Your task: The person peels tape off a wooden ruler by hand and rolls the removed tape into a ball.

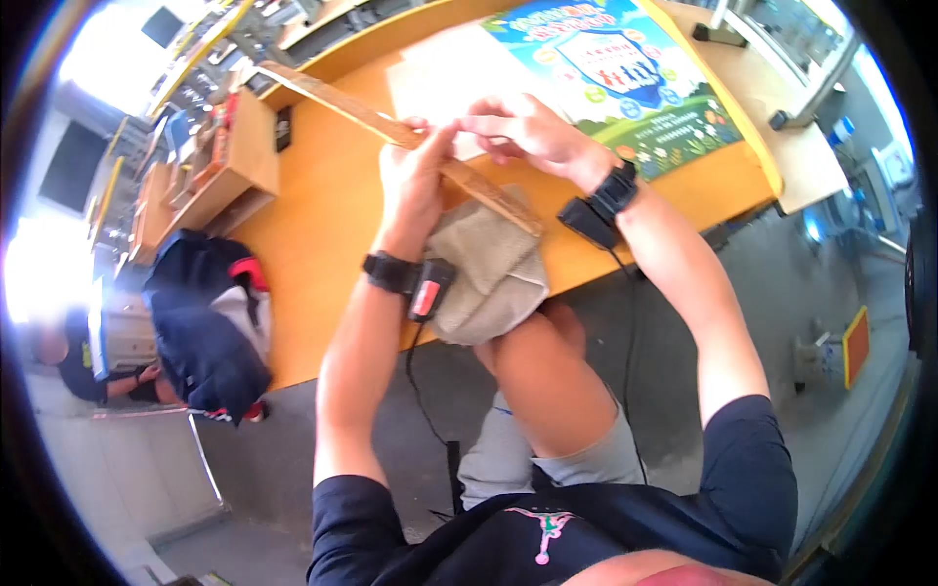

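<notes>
A long, flat wooden strip (332, 98) slants across the desk from the upper left down over a grey-beige cloth (479, 264). My left hand (415, 181) is wrapped round the middle of the strip, its thumb pointing up toward the right hand. My right hand (528, 137) is just above the strip, with fingers bent and their tips by my left thumb. Anything between those right fingertips is too small to make out. The cloth hangs over the desk's front edge against my knee. Both wrists carry black straps with small cabled boxes.
A colourful poster (620, 73) and pale paper (440, 78) lie on the orange desk (313, 244). A wooden shelf box (230, 161) stands at the left, with a dark jacket (210, 322) below it. Another person (93, 361) sits at the far left. Cables hang from both wrists.
</notes>
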The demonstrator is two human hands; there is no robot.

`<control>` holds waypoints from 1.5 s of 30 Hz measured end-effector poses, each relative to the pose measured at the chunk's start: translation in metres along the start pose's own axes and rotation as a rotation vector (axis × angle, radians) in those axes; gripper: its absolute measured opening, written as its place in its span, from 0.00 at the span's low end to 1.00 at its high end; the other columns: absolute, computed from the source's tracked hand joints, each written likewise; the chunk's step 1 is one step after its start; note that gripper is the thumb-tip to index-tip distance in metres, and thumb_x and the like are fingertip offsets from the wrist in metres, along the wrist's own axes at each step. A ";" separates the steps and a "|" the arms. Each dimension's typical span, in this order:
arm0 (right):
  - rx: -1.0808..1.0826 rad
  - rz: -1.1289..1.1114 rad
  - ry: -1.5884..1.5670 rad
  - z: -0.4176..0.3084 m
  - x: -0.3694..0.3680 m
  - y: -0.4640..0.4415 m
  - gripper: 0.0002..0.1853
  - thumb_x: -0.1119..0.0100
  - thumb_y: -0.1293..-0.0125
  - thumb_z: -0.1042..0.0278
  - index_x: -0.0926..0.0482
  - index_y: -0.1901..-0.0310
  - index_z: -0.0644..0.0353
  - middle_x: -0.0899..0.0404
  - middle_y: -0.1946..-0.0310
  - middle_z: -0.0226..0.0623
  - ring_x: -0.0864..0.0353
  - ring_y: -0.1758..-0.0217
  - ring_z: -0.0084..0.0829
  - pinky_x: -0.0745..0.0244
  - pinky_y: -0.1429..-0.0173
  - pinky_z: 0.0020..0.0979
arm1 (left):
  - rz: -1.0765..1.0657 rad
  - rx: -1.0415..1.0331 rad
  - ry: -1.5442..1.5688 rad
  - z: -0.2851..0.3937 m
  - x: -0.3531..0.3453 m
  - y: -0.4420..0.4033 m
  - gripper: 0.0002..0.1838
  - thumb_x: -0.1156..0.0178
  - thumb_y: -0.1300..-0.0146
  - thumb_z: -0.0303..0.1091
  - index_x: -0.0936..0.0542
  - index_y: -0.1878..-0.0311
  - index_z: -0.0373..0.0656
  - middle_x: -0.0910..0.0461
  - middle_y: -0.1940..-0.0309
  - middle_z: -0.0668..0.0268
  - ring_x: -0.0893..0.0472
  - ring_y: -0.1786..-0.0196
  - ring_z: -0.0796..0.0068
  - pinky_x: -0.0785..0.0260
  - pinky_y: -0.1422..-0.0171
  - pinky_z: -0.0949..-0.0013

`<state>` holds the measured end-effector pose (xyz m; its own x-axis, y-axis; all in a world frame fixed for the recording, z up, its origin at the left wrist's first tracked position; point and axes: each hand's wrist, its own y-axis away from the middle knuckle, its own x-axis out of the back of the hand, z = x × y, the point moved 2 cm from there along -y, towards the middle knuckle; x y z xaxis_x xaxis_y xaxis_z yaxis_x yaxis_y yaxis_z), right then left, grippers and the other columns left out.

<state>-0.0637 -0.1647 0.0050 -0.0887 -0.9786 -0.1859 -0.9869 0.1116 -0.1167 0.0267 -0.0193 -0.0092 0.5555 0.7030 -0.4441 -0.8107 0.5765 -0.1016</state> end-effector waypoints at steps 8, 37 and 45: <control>0.010 0.042 -0.036 -0.001 0.003 -0.001 0.09 0.34 0.33 0.65 0.18 0.57 0.60 0.22 0.69 0.22 0.27 0.69 0.14 0.31 0.68 0.19 | -0.036 0.017 -0.025 0.001 0.001 -0.001 0.19 0.31 0.37 0.24 0.32 0.51 0.40 0.24 0.71 0.69 0.24 0.69 0.80 0.32 0.66 0.78; 0.033 0.057 0.036 0.004 0.006 -0.004 0.11 0.34 0.31 0.64 0.16 0.54 0.63 0.20 0.69 0.25 0.27 0.71 0.15 0.30 0.69 0.20 | -0.042 -0.044 -0.022 0.002 -0.001 -0.001 0.17 0.31 0.39 0.23 0.31 0.56 0.42 0.22 0.67 0.69 0.24 0.68 0.80 0.33 0.64 0.78; 0.049 0.088 0.129 0.001 0.003 -0.003 0.10 0.36 0.31 0.65 0.16 0.56 0.64 0.22 0.72 0.25 0.28 0.73 0.15 0.30 0.69 0.20 | -0.063 -0.064 -0.064 0.003 -0.002 0.001 0.16 0.32 0.38 0.23 0.31 0.55 0.41 0.22 0.66 0.67 0.23 0.68 0.79 0.30 0.62 0.76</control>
<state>-0.0608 -0.1680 0.0035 -0.1939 -0.9784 -0.0714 -0.9671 0.2028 -0.1538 0.0253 -0.0191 -0.0055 0.6148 0.6926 -0.3772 -0.7828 0.5939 -0.1855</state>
